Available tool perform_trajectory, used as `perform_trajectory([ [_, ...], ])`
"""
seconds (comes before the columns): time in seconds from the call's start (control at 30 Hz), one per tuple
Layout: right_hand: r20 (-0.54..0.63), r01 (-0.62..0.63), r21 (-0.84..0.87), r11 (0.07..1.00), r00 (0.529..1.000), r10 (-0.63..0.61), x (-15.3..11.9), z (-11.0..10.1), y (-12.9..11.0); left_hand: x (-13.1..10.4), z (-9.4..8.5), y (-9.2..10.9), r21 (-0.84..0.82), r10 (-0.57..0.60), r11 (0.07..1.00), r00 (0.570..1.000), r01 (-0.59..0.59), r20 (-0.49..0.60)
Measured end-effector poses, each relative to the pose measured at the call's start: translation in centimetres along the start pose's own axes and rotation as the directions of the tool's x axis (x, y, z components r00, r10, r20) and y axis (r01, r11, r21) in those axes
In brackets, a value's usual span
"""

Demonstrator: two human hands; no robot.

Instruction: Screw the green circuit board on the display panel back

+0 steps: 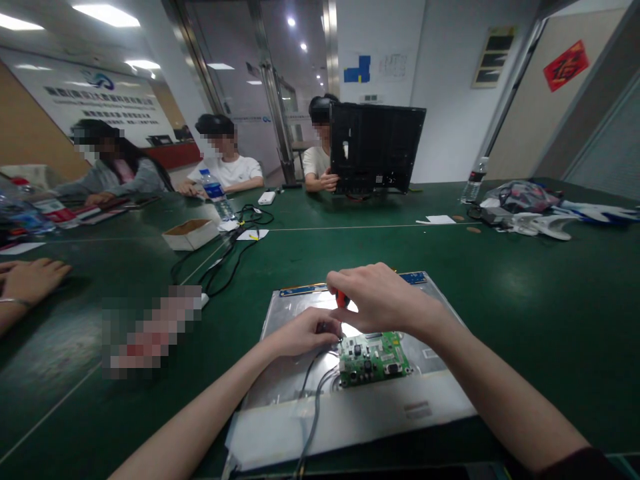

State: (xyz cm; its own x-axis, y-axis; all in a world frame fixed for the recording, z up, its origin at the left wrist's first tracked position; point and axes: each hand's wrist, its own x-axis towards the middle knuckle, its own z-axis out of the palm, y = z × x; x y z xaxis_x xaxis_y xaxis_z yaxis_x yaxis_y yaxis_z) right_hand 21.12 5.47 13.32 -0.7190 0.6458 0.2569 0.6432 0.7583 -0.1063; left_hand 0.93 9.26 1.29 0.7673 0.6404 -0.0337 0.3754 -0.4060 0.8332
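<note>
My right hand (373,293) is closed round the orange-red handle of a screwdriver (342,299), held upright over the upper left corner of a green circuit board (373,360). Close by the tool's lower end, my left hand (313,331) has its fingers pinched together at that same corner; what they hold, if anything, is hidden. The board lies on the silvery back of a flat display panel (287,380). A blue circuit strip (303,290) runs along the panel's far edge. Grey cables (316,417) lead from the board's left side toward me.
A white open box (190,235), black cables (235,257) and a water bottle (217,197) are to the left. Another person's hand (35,287) rests at the far left. Across the table, a person holds up a black panel (377,150). A plastic bag (523,197) lies at back right.
</note>
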Motion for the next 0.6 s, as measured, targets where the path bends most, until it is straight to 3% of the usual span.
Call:
perform_trajectory([
  [0.13, 0.022, 0.015, 0.044, 0.999, 1.0, -0.016, -0.02, 0.17, 0.1, 0.01, -0.04, -0.05, 0.033, 0.012, 0.999, 1.0, -0.012, 0.003],
  [0.4, 0.029, -0.025, -0.042, 0.999, 0.999, 0.026, 0.41, 0.38, 0.14, 0.1, 0.09, 0.05, -0.002, -0.023, 1.0, 1.0, 0.023, 0.002],
  [0.6, 0.036, 0.024, 0.074, 0.997, 0.999, -0.027, -0.25, -0.27, 0.27, 0.11, 0.11, 0.49, -0.029, -0.006, 1.0, 1.0, 0.006, -0.008],
])
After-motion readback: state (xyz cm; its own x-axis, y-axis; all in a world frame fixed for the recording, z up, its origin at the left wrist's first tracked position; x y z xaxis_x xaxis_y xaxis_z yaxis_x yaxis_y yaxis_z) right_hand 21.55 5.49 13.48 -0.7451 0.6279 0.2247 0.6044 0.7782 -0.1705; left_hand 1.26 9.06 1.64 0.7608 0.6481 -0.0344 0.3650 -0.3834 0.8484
